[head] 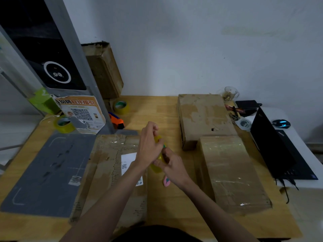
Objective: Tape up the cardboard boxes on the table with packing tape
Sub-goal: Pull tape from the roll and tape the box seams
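The left hand (pixel 148 145) and right hand (pixel 172 165) are brought together over the table (pixel 157 109), and one yellow tape roll (pixel 158 154) is gripped between them, fingers of both curled round it. The roll is held in the air, between the flat box (pixel 111 172) at the left and the taped box (pixel 232 172) at the right. Three boxes are counted on the table: those two, plus a bare one (pixel 204 116) further back, touching the taped one. Two more rolls (pixel 121 107) are seen at the far left, so three rolls in all. One pink cutter (pixel 167 182) is spotted below the right wrist. One orange dispenser (pixel 117 121) is parked beside the poster (pixel 82 114). One laptop (pixel 272 145) and one mouse (pixel 281 123) are set at the right edge.
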Available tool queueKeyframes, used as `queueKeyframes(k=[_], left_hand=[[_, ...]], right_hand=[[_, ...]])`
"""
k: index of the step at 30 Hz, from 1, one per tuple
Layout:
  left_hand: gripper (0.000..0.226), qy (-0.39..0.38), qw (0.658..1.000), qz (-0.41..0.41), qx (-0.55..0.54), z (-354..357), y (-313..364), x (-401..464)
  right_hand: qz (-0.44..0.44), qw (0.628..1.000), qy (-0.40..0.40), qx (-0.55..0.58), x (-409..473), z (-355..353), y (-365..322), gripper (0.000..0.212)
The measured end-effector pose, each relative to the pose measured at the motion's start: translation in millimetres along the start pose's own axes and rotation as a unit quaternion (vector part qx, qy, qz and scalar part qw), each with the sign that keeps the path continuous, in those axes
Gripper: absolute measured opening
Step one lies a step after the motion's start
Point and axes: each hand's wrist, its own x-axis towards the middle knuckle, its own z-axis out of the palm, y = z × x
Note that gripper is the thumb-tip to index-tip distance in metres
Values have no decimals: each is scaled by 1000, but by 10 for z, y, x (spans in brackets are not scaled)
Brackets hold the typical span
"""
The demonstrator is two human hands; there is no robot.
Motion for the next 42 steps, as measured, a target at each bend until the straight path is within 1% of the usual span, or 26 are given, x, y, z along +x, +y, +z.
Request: queueKeyframes(k=[3,5,8,9,11,14,20,23,27,29,31,33,34,38,40,42], left_hand=[[42,1,1000,-3,8,-13,6,16],[36,-7,1000,2,8,-31,-4,37],[13,-38,999,25,-6,-119,-103,139],[8,-55,998,25,-2,-170,-156,187],[11,-104,995,-2,6,-292,-248,269],[13,-161,985,-55,-22,-450,-305,330],[7,-181,979,-70,-64,-581,-260,353],[9,-192,979,-58,-49,-598,-263,343],[13,-189,981,-38,-25,-595,-288,311],[10,-189,982,-20,-10,-583,-298,289],[14,-198,980,11,17,-573,-325,266],[20,-218,974,34,39,-575,-357,242],[19,-231,972,30,40,-584,-380,228],[13,-288,957,-22,-21,-654,-385,159],[13,-300,951,-41,-55,-676,-344,124],[14,-304,946,-61,-95,-680,-285,78]], right_hand=[[-7,1000,-5,4,5,4,0,20],[-1,1000,-12,8,12,0,-1,21],[14,999,-16,24,42,-68,0,19],[19,999,-20,33,55,-103,7,17],[23,999,-31,38,76,-166,8,17],[38,998,-46,36,98,-227,9,24],[34,994,-98,19,92,-317,-8,11],[45,992,-114,15,98,-363,-42,15],[42,990,-126,36,93,-430,-112,32],[41,989,-139,43,85,-469,-131,34],[42,988,-145,44,85,-497,-134,35],[41,989,-138,38,88,-509,-152,38],[39,991,-127,28,93,-513,-171,38],[30,997,-66,-24,113,-558,-223,42],[54,997,-51,-12,122,-588,-258,45],[79,996,-37,-5,143,-627,-227,40]])
